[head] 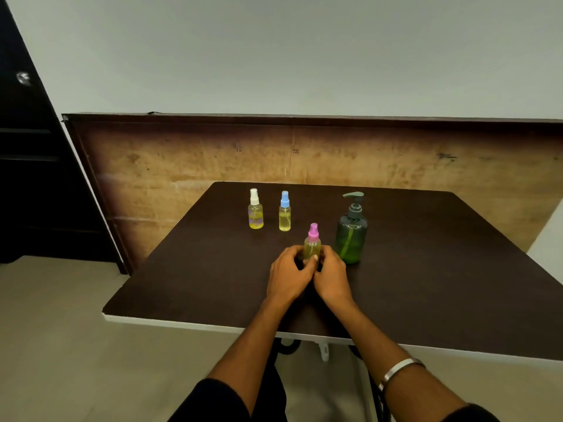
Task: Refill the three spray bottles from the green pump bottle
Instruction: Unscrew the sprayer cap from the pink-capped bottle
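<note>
While I sit at the dark brown table [426,269], its white near edge runs just above my forearms and its far edge meets a worn wooden panel [213,159] that stands along the grey wall [274,56]. A black door [27,178] fills the far left of the scene.

On the tabletop the largest thing is the green pump bottle [351,236], upright to the right of centre, its dark pump head on and the spout pointing left; green liquid shows through the lower part of its body. Just left of it and a little nearer to me stands the pink-capped spray bottle [312,242], upright, with yellowish liquid inside and its cap on.

My left hand [289,274] is curled round the lower left side of that pink-capped bottle, and my right hand [332,275] wraps its lower right side, thumb tip laid on the front of the bottle. Both hands grip it low down and touch each other in front of it, so the base of the bottle is hidden behind my fingers.

Farther away and to the left, well apart from my hands, stand the blue-capped spray bottle [285,213] and, left of that, the white-capped spray bottle [255,210], both upright, capped and holding yellowish liquid. A metal bangle [399,371] sits on my right forearm, near the black sleeve [469,414].
</note>
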